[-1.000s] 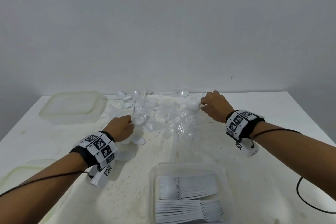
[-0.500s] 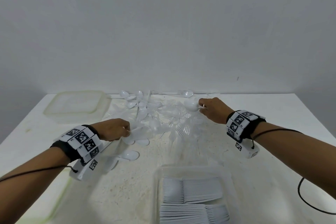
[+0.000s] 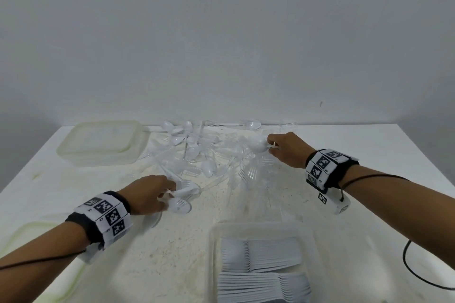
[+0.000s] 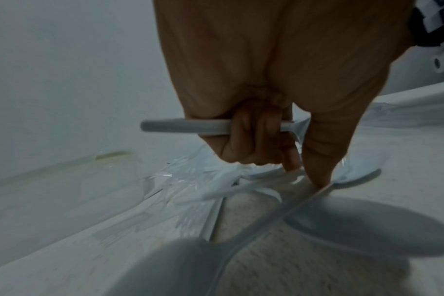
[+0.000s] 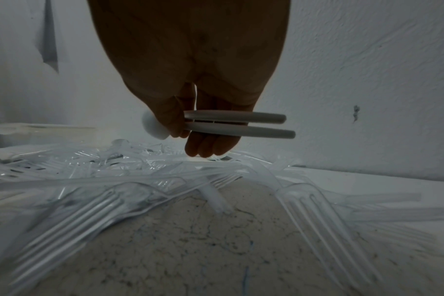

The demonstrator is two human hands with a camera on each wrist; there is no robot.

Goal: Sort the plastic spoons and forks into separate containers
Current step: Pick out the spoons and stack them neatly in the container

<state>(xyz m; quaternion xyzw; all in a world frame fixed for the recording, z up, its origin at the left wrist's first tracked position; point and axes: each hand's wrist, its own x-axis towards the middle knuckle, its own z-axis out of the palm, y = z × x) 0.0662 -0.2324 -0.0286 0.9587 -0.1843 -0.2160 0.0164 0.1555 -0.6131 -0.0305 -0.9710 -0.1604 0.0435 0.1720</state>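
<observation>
A loose pile of clear and white plastic spoons and forks point(image 3: 209, 155) lies at the middle back of the table. My left hand point(image 3: 170, 194) is at the pile's near left edge. It grips a white handle point(image 4: 190, 126) in its curled fingers, and its thumb and forefinger touch another spoon's handle point(image 4: 317, 192) lying on the table. My right hand point(image 3: 272, 146) is at the pile's right side, just above clear forks point(image 5: 317, 210). It pinches two white handles point(image 5: 241, 124), and a spoon bowl point(image 5: 152, 128) shows behind its thumb.
A clear container point(image 3: 214, 236) at the near middle holds two rows of stacked white cutlery. An empty clear container point(image 3: 101, 142) stands at the back left. A pale lid or tray point(image 3: 37, 229) lies at the near left. A black cable point(image 3: 418, 275) runs at the near right.
My left hand has drawn back from the pile towards the near left, taking a white spoon with it. My right hand has stayed at the pile's right side, still holding its spoons.
</observation>
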